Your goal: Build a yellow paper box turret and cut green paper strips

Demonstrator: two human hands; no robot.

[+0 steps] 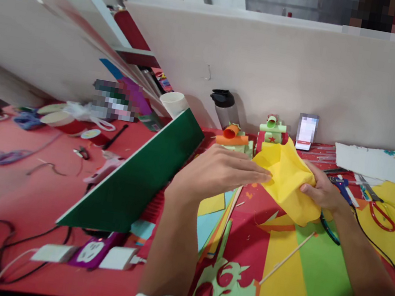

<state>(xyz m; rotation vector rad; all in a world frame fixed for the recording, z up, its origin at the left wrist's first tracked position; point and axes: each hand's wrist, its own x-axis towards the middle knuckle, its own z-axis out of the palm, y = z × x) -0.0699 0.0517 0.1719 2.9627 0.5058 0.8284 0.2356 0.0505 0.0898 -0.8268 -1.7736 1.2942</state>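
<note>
A sheet of yellow paper, folded and bulging, is held up above the table. My right hand grips its right side, the thumb showing on the near face. My left hand reaches across from the left with its fingers stretched out, the fingertips touching the paper's fold; its thumb is hidden. Below lie yellow paper and green paper sheets, with a thin wooden stick across the yellow. A light green paper with cut-out holes is near the table's front edge.
A dark green board leans at the left. Scissors with red and yellow handles lie at the right. Rolled-paper figures, a bottle and a phone stand by the back partition. Cables run at the lower left.
</note>
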